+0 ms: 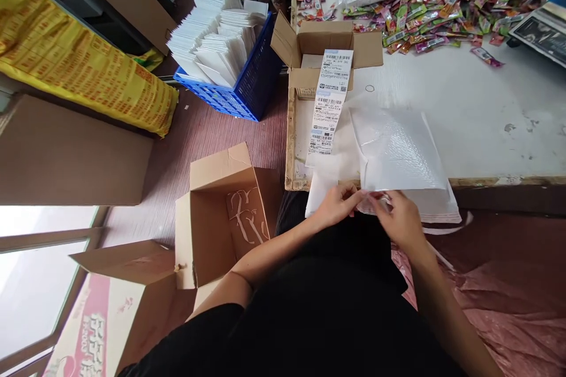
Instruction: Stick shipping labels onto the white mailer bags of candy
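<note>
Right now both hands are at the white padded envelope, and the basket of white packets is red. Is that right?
Not quite: the head view shows that the basket is blue, not red. It does hold white packets, and the left hand and right hand are at the white padded envelope.

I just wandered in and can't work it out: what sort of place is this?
Probably a small packing room: a strip of barcoded labels lies near a white padded mailer, a blue crate is stacked with what look like white envelopes, and small colourful packets are heaped on the table.
</note>
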A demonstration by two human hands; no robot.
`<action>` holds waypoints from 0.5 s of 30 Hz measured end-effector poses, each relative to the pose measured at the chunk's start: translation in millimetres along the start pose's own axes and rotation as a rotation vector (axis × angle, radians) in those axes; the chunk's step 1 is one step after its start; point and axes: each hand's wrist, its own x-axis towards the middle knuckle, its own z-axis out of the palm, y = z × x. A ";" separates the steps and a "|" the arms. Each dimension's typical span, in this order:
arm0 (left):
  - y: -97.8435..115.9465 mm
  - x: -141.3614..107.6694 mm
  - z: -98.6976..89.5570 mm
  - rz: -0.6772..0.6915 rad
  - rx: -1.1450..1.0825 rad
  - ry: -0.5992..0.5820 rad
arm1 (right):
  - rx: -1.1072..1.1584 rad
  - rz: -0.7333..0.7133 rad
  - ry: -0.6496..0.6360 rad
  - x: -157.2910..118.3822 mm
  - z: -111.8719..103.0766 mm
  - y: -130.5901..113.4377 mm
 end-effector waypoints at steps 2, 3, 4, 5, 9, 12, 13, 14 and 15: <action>-4.1 7.4 1.1 0.010 -0.069 -0.001 | 0.172 -0.017 -0.123 -8.5 3.2 -8.6; -6.4 10.6 1.7 0.006 -0.095 0.001 | 0.219 -0.016 -0.162 -8.7 5.2 -11.6; -8.5 13.1 2.1 0.002 -0.114 0.005 | 0.240 -0.012 -0.183 -7.0 7.4 -13.3; -10.4 14.7 2.2 -0.001 -0.126 0.006 | 0.249 -0.013 -0.196 -4.3 9.8 -13.9; -14.3 15.5 -1.3 0.003 -0.171 0.005 | 0.299 -0.072 -0.192 1.9 18.7 -8.2; -14.0 13.8 -9.4 -0.021 -0.173 0.031 | 0.337 -0.113 0.012 -13.4 3.4 4.1; -13.7 13.2 -13.4 -0.034 -0.168 0.045 | 0.360 -0.098 0.119 -22.9 -11.4 9.8; -13.4 12.5 -17.9 -0.045 -0.161 0.053 | 0.395 -0.064 0.217 -34.0 -31.6 15.8; -13.3 11.7 -22.7 -0.053 -0.155 0.051 | 0.415 -0.013 0.361 -46.1 -56.6 21.9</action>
